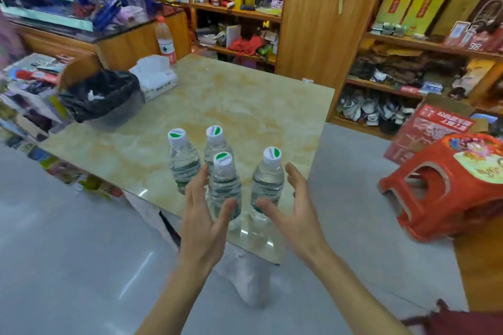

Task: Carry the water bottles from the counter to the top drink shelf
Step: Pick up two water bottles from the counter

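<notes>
Four bottles (223,174) stand upright in a tight cluster near the front corner of the table (245,106), white caps with green marks. My left hand (202,215) is spread wide around the nearest bottle (225,187), fingers apart, thumb just by its lower body, not yet closed on it. My right hand (292,207) is also open, palm turned in beside the right bottle (268,179), thumb near its base. Neither grip holds anything. A red stool (449,185) lies tipped at right.
</notes>
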The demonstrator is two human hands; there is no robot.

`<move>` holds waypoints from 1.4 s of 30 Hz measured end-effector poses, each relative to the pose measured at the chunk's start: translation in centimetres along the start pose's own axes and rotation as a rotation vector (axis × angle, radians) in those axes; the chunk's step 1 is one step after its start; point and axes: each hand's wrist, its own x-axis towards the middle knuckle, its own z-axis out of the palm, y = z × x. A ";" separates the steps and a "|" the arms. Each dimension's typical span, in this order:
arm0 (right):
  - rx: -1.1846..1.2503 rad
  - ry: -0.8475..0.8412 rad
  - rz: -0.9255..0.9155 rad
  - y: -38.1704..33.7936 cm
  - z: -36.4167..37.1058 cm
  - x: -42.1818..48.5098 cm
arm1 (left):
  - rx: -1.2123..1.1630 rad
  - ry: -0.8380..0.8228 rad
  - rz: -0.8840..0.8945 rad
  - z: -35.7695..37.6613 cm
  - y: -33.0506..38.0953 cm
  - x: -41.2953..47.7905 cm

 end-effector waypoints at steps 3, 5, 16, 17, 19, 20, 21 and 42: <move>0.093 0.048 -0.058 1.8 1.2 1.3 | -0.076 0.084 0.018 1.7 -1.5 0.2; 0.182 0.032 -0.085 2.7 1.9 2.3 | -0.138 0.102 0.036 2.6 -2.2 0.9; 0.273 0.200 -0.202 5.7 4.4 4.8 | -0.199 0.283 0.173 4.5 -3.5 2.7; 0.270 0.207 -0.209 5.7 4.5 4.8 | -0.202 0.300 0.179 4.8 -3.6 2.7; 0.260 0.213 -0.220 5.8 4.6 4.9 | -0.206 0.325 0.178 5.0 -3.6 2.7; 0.260 0.216 -0.221 5.8 4.6 4.9 | -0.217 0.334 0.180 5.2 -3.7 2.7; 0.261 0.220 -0.222 5.8 4.6 4.9 | -0.228 0.340 0.178 5.2 -3.7 2.7; 0.282 0.269 -0.264 -8.6 -4.6 0.9 | -0.288 0.330 0.209 1.7 11.7 3.3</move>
